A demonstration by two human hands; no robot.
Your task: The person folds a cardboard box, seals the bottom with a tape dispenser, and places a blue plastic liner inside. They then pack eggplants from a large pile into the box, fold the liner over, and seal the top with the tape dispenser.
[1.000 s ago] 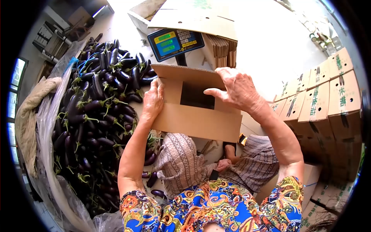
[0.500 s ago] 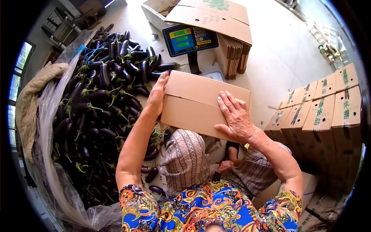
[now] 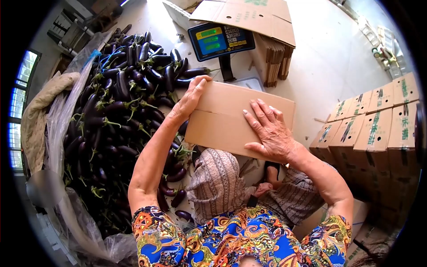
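A plain brown cardboard box sits in front of my knees with its flaps folded down and a seam across the top. My left hand is at the far left corner, its fingers bent over the edge and gripping the box. Flat on the right part of the top lies my right hand, fingers spread and thumb out. Beyond the box stands a scale with a lit display; part of its pan shows behind the box.
A large heap of eggplants lies on plastic sheeting at the left. Flattened cartons stand behind the scale, under a printed carton sheet. Printed boxes are stacked at the right.
My left hand has shifted from the box's left side up onto its far corner, fingers now bent over the edge. My right hand still lies flat on top.
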